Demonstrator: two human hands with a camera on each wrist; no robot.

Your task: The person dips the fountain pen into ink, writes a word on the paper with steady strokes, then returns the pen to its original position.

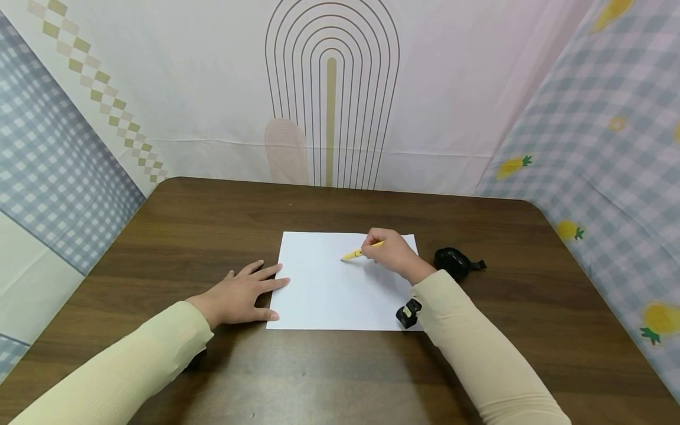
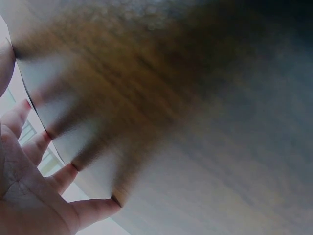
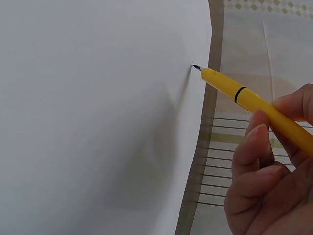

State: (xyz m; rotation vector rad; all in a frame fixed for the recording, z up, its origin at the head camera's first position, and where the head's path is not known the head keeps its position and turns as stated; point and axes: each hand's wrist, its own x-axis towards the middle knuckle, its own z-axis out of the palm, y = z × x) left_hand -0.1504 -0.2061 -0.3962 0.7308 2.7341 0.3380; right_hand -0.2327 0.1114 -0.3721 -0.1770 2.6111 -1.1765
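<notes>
The right hand (image 1: 392, 252) is pinching a yellow pen (image 1: 352, 255), whose dark nib (image 3: 196, 67) is touching the white paper (image 1: 313, 295) lying on the brown table (image 1: 223, 230). The right wrist view is showing that contact more closely than the head view. The left hand (image 1: 236, 298) is spreading its fingers wide, some reaching over the paper's left edge; the left wrist view is revealing its palm (image 2: 24, 186). Only the head view is showing a black object (image 1: 451, 262) beside the right sleeve (image 1: 467, 330).

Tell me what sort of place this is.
Probably an indoor writing spot, curtained off: patterned cloth hangings rise behind and beside a brown table, where the right hand holds a yellow pen to white paper.
</notes>
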